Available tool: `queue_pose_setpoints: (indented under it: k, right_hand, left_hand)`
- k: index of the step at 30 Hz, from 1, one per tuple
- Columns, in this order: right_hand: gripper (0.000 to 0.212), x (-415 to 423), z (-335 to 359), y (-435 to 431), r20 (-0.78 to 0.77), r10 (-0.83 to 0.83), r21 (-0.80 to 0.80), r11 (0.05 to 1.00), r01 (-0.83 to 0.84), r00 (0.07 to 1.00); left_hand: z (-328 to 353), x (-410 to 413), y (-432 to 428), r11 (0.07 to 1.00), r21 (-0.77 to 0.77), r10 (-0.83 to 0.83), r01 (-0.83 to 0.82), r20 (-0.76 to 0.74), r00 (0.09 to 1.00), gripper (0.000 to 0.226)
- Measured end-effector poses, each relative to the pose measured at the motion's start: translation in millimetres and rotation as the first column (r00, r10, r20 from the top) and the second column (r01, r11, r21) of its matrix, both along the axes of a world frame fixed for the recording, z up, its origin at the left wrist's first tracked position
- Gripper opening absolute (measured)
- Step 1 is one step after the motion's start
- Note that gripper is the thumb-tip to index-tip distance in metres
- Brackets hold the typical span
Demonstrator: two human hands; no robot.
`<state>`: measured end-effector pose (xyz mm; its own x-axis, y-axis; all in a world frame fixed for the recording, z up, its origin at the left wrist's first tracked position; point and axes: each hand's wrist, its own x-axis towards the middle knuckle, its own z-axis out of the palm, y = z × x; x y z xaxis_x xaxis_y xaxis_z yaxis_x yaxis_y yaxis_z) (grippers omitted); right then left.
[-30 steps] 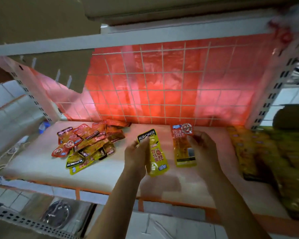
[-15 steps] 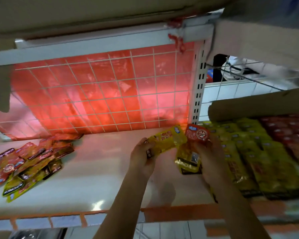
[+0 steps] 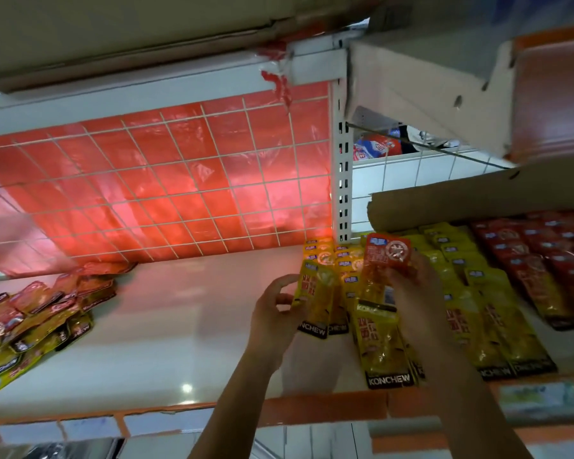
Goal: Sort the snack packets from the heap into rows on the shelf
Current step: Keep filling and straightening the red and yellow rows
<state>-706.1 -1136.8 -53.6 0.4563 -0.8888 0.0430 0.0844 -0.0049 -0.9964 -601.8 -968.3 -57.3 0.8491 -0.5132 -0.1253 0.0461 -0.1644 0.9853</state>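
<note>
Left hand, fingers curled, pinches left edge of long glossy yellow Konchew packet, which overlaps flat yellow row at right of shelf. Right hand grips red-topped foil packet just beside it. Crinkled heap of red and yellow sachets well apart, at left of smooth white shelf. Wire grid behind, backed with red film.

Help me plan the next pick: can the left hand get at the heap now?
Probably yes: only bare shelf lies between the left hand and the heap, nothing standing in the way. It grips a yellow packet, though, so that must go down first.
</note>
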Motion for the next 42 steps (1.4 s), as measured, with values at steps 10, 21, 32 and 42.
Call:
queue_pose_setpoints:
  k: [10, 21, 32, 42]
  right_hand:
    - [0.057, -35.1, -7.1, -44.2, -0.034, 0.072, 0.207, 0.976, -0.064, 0.997]
    - [0.02, -64.0, -3.2, -55.8, -0.057, 0.262, 0.288, 0.928, -0.236, 0.963]
    - [0.026, -81.0, 9.8, -73.3, -0.027, 0.229, 0.306, 0.929, -0.21, 0.973]
    - [0.024, -127.6, 1.6, -118.4, -0.428, -0.139, -0.222, 0.974, 0.045, 0.893]
  left_hand:
    - [-25.4, -48.9, -13.2, 0.949, 0.304, -0.03, -0.082, 0.347, 0.937, 0.033]
    - [-21.7, -61.8, -21.3, 0.683, 0.685, -0.24, -0.255, 0.54, 0.807, 0.042]
    - [7.2, -91.7, -93.2, 0.946, 0.306, -0.128, -0.108, 0.657, 0.743, 0.019]
    - [5.3, -137.7, -191.9, 0.958, 0.206, -0.253, 0.198, 0.289, 0.923, 0.037]
